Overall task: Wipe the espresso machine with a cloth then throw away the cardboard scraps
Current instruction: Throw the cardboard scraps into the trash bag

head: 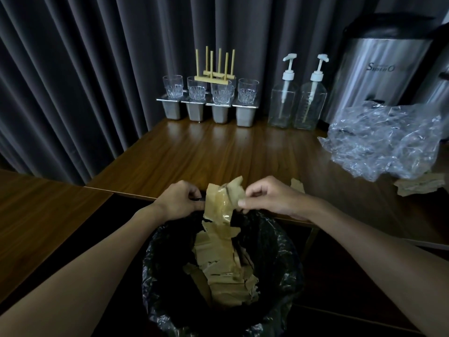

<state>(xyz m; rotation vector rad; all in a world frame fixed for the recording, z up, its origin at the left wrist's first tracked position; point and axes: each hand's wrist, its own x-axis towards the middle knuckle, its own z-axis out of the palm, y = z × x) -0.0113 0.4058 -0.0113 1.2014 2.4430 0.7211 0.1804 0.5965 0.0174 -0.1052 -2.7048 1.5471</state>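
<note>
Item: taped cardboard scrap (224,197), held over the mouth of a bin with a black liner (286,259), just in front of the wooden surface (218,152). Right grip (266,198): thumb and fingertips pinch the scrap's right edge. Left grip (179,203): fingers curled, apparently clenched on a fold of the liner right beside the scrap's left edge; I cannot tell whether it also touches the scrap. Condition: torn, creased, part-covered by glossy clear tape, with a ragged strip hanging down into the bin. Handling, as I judge it: very light, limp at the creases, slick where taped and possibly tacky along the tape's edge, so it may cling to the fingers on letting go. I would hold bare cardboard at a corner and shake it off low inside the liner. Already in the bin: a pile of cardboard scraps (223,271). Outstanding: a small scrap (297,184) at the near edge of the surface and a flat heap of scraps (416,183) at far right, partly under crumpled clear plastic wrap (384,142). These are best lifted by an exposed edge without dragging the wrap. Also on the surface: two empty pump bottles (297,105), four glass tumblers (210,90) on steel containers, and a stainless urn (379,69).
</note>
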